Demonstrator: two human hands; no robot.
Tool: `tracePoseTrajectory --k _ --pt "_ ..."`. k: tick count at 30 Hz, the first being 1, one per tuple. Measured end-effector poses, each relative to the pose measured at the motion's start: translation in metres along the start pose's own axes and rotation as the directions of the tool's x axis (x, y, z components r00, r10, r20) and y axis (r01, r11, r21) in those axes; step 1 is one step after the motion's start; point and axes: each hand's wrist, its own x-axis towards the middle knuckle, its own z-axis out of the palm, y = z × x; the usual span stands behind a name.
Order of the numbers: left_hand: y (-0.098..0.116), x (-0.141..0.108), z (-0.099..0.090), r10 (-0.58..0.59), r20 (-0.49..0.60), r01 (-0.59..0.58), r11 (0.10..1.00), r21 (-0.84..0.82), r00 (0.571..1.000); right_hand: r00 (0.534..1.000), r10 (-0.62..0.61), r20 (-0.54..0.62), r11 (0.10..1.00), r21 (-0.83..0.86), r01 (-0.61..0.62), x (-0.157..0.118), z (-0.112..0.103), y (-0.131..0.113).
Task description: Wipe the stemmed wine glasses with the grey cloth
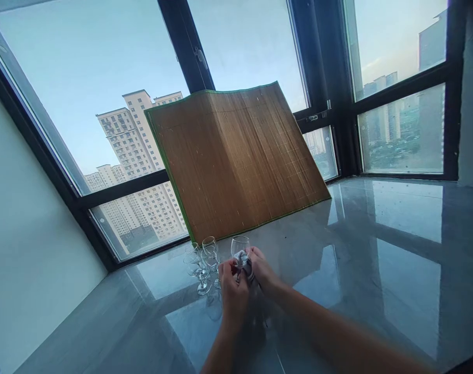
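Near the middle of the glossy grey surface, a clear stemmed glass (240,244) stands bowl up between my two hands. My left hand (233,288) is closed at its lower part, around the stem area, with the fingertips partly hidden. A greyish-white cloth (242,257) is bunched against the glass below its rim. My right hand (261,270) is closed on this cloth, pressing it to the glass from the right. Just left of my hands, several similar stemmed glasses (202,284) stand upright, close together and overlapping in view.
Behind the glasses, a brown woven mat (236,161) with green edging leans on the dark window frame (318,52). The tiled grey surface (361,291) reflects the windows. A pale wall (29,218) bounds the left side. Tall buildings show outside.
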Motion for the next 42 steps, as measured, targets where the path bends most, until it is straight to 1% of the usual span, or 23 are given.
tracePoseTrajectory --k 3,6,9,11,14,16,20,22,24,26,28,30,32,34,37,39,42 --pt "-0.001 0.001 0.001 0.025 -0.079 -0.023 0.999 0.033 0.997 0.998 0.023 0.064 1.000 -0.017 -0.022 -0.003 0.003 0.000" --pt "-0.002 0.004 0.001 0.019 -0.141 -0.015 1.000 0.027 0.990 0.990 0.042 0.133 0.999 -0.004 -0.042 -0.010 0.007 -0.007" --pt "-0.001 0.005 0.002 -0.019 -0.173 0.016 1.000 -0.022 0.985 0.976 0.057 0.212 0.998 0.018 -0.063 -0.018 0.011 -0.015" --pt "0.001 0.004 0.002 -0.068 -0.186 0.055 0.996 -0.073 0.980 0.964 0.050 0.260 0.998 0.032 -0.060 -0.023 0.011 -0.019" --pt "0.003 0.003 0.000 -0.169 -0.167 0.138 0.973 -0.183 0.971 0.949 0.035 0.315 0.999 0.019 -0.043 -0.028 0.011 -0.025" --pt "0.004 0.002 -0.002 -0.206 -0.131 0.170 0.954 -0.245 0.970 0.944 0.021 0.330 1.000 -0.008 -0.020 -0.031 0.011 -0.029" --pt "0.003 0.002 -0.006 -0.156 -0.063 0.135 0.956 -0.261 0.986 0.941 -0.026 0.337 0.998 -0.043 0.043 -0.033 0.012 -0.031" --pt "0.003 0.002 -0.006 -0.134 -0.041 0.120 0.963 -0.243 0.990 0.941 -0.062 0.332 0.994 -0.066 0.088 -0.030 0.012 -0.028" --pt "0.004 0.003 -0.006 -0.138 -0.039 0.127 0.971 -0.203 0.990 0.936 -0.109 0.335 0.983 -0.105 0.152 -0.025 0.010 -0.021" --pt "0.004 0.004 -0.006 -0.149 -0.052 0.139 0.978 -0.156 0.987 0.927 -0.150 0.343 0.960 -0.175 0.220 -0.018 0.006 -0.014" --pt "0.004 0.007 -0.006 -0.151 -0.067 0.143 0.983 -0.119 0.986 0.917 -0.200 0.346 0.903 -0.298 0.309 -0.011 0.001 -0.007" --pt "0.002 0.009 -0.007 -0.158 -0.056 0.152 0.984 -0.096 0.986 0.900 -0.266 0.344 0.794 -0.451 0.407 -0.004 -0.005 -0.001" --pt "-0.001 0.012 -0.008 -0.181 -0.012 0.180 0.981 -0.073 0.983 0.877 -0.307 0.369 0.682 -0.558 0.474 0.003 -0.010 0.003" --pt "-0.005 0.014 -0.009 -0.200 0.034 0.202 0.978 -0.058 0.979 0.866 -0.301 0.400 0.625 -0.603 0.496 0.007 -0.015 0.005" --pt "-0.009 0.015 -0.008 -0.218 0.064 0.221 0.974 -0.044 0.974 0.866 -0.272 0.420 0.602 -0.628 0.493 0.011 -0.020 0.007" --pt "-0.011 0.015 -0.008 -0.234 0.097 0.238 0.971 -0.026 0.967 0.880 -0.233 0.414 0.603 -0.649 0.465 0.013 -0.023 0.007" --pt "-0.012 0.014 -0.006 -0.250 0.158 0.251 0.968 0.009 0.955 0.905 -0.182 0.385 0.627 -0.664 0.408 0.015 -0.027 0.008"
